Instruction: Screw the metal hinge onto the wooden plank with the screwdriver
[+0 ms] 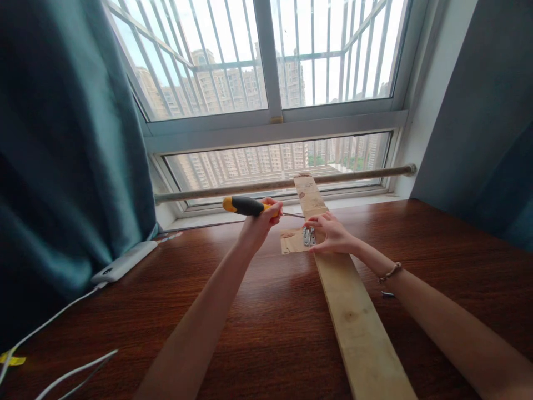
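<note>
Left hand (270,213) fingers clamped round the screwdriver (245,205), right hand (334,234) fingers spread apart about the hinge (309,236) where short board (291,242) meets plank (353,305) on the bench (258,322): hinge-fastening, seemingly, next move calling for screwdriver upright, hinge steady.

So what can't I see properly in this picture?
All in the head view:
Tip of the screwdriver: too thin and small to tell whether it touches anything.
Near end of the wooden board: cut off by the bottom edge.
Board under the right hand: hidden by that hand.
Small metal piece right of the board: too small to identify.
</note>
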The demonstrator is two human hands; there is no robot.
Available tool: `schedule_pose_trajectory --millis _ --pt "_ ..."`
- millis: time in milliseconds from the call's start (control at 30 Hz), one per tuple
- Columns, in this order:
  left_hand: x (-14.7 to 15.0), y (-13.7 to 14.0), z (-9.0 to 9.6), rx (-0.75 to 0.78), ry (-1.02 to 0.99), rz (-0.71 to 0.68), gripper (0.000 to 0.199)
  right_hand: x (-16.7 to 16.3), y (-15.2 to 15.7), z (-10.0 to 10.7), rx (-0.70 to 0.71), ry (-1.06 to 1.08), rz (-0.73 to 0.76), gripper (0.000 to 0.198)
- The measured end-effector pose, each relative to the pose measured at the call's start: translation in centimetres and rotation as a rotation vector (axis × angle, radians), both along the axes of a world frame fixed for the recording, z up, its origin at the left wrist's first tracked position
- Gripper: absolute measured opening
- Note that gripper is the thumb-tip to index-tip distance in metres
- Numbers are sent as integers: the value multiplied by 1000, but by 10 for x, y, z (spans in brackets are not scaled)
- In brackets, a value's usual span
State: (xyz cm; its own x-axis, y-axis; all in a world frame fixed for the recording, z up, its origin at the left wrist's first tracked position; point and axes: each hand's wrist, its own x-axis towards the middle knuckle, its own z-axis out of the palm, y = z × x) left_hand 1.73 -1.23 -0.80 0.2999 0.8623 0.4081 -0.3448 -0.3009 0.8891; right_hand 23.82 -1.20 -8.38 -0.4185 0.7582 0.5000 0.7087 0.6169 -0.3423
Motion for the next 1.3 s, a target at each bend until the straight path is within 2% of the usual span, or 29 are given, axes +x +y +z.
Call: schedule_pose_trajectory --millis 200,500,933,1133,1300 --pt "-2 -4 6 -38 -39 4 22 1 2 -2 7 13 -2 68" --pt "-1 1 -2 -24 24 -10 21 2 4 -4 11 3 -10 66" --pt "-1 -1 -2 -1 65 16 18 0 1 0 9 -15 12 62" --pt "5 -1 -6 5 25 68 19 0 0 0 0 4 -12 67" --pt "1 0 -5 21 58 165 21 0 0 -1 -3 4 -17 69"
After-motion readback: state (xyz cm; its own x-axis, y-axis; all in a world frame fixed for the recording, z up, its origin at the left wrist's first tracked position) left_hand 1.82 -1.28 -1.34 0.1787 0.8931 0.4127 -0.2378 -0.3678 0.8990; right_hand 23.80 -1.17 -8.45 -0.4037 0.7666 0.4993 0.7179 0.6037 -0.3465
